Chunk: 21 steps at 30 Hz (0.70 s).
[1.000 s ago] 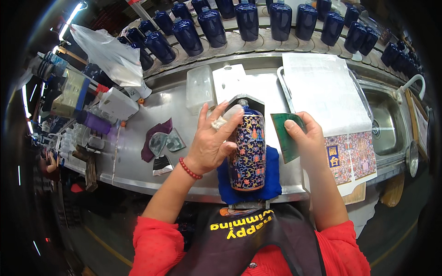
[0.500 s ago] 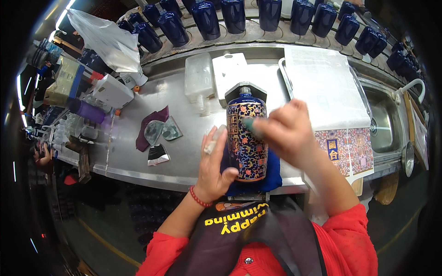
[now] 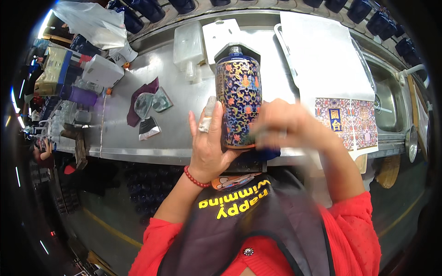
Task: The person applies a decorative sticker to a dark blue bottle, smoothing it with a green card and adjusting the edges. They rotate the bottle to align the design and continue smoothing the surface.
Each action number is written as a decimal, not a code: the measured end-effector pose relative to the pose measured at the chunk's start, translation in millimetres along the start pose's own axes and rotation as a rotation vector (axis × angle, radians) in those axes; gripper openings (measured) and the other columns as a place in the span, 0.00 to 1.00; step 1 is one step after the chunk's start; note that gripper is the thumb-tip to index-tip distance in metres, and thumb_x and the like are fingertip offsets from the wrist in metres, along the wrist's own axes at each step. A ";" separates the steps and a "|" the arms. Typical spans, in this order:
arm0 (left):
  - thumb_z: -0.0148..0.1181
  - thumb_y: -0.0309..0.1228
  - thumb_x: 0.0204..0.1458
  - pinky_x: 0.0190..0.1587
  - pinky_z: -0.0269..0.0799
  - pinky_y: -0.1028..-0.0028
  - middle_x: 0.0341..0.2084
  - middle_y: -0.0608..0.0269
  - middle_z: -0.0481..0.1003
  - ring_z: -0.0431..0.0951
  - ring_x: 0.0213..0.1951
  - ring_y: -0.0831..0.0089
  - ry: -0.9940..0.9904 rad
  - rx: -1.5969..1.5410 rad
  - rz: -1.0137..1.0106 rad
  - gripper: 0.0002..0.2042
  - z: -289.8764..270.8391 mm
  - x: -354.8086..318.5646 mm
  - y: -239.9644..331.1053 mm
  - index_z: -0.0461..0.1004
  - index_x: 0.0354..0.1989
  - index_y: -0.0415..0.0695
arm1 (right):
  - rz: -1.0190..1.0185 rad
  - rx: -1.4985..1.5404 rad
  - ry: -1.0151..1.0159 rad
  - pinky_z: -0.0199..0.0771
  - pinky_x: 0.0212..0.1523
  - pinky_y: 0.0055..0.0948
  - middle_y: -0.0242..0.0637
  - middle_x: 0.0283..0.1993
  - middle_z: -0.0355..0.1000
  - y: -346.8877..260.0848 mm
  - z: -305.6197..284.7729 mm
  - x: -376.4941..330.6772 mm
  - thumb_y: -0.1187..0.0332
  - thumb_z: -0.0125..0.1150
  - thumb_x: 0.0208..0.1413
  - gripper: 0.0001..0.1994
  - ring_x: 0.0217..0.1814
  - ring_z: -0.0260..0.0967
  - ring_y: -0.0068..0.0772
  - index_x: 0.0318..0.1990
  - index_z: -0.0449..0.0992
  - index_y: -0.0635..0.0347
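A dark blue bottle [image 3: 238,96] covered in a colourful floral pattern lies with its neck away from me, in front of a grey angled holder [image 3: 252,48]. My left hand [image 3: 207,138] rests along the bottle's left side, fingers stretched and apart, thumb near its base. White wraps cover two of its fingertips, and a red bead bracelet circles the wrist. At the lower right of the bottle, my right hand [image 3: 287,124] is closed and smeared by motion. It grips a small green pad [image 3: 254,134], mostly hidden by the fingers. Blue cloth [image 3: 272,153] shows under the bottle.
Dark and green scraps [image 3: 146,103] lie left on the metal table [image 3: 177,140]. A clear empty bottle [image 3: 189,46] lies behind. Printed floral sheets [image 3: 343,122] and white paper [image 3: 324,60] are at right, beside a sink [image 3: 391,106]. Blue bottles [image 3: 146,9] line the far edge.
The bottle has turned, so its label panel now faces left. My right hand has moved from the bottle's upper right down to its base. The whole view has shifted, showing less of the far bottles.
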<state>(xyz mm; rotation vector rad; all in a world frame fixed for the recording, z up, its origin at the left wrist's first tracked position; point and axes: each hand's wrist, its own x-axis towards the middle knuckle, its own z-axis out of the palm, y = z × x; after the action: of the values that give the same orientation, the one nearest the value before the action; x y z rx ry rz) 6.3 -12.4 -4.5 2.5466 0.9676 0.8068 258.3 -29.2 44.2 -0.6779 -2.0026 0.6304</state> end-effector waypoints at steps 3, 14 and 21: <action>0.69 0.54 0.50 0.69 0.34 0.31 0.67 0.37 0.63 0.62 0.70 0.42 -0.019 -0.045 -0.005 0.53 2.6 -3.7 -5.2 0.47 0.75 0.32 | 0.221 -0.245 0.317 0.72 0.35 0.38 0.39 0.32 0.70 7.9 -2.8 3.1 0.74 0.71 0.46 0.12 0.33 0.71 0.41 0.40 0.80 0.58; 0.73 0.51 0.47 0.69 0.31 0.32 0.67 0.37 0.63 0.61 0.69 0.43 -0.008 -0.002 0.002 0.55 2.8 -1.8 -2.7 0.46 0.75 0.31 | 0.041 -0.525 0.256 0.74 0.40 0.34 0.36 0.34 0.71 4.6 8.7 -14.5 0.72 0.72 0.46 0.12 0.37 0.73 0.39 0.40 0.81 0.56; 0.71 0.53 0.48 0.68 0.32 0.30 0.67 0.39 0.62 0.61 0.69 0.41 -0.016 -0.092 -0.043 0.55 4.7 -3.6 -1.3 0.44 0.75 0.33 | 0.272 -0.121 0.293 0.72 0.33 0.30 0.36 0.33 0.73 7.9 -4.4 -5.1 0.76 0.74 0.47 0.12 0.34 0.73 0.35 0.42 0.83 0.62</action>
<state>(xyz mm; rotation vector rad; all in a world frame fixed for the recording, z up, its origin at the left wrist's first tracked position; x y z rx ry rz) 6.2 -14.3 -10.4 2.4427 0.9546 0.7982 266.1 -26.2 38.0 -1.0653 -1.6999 0.5347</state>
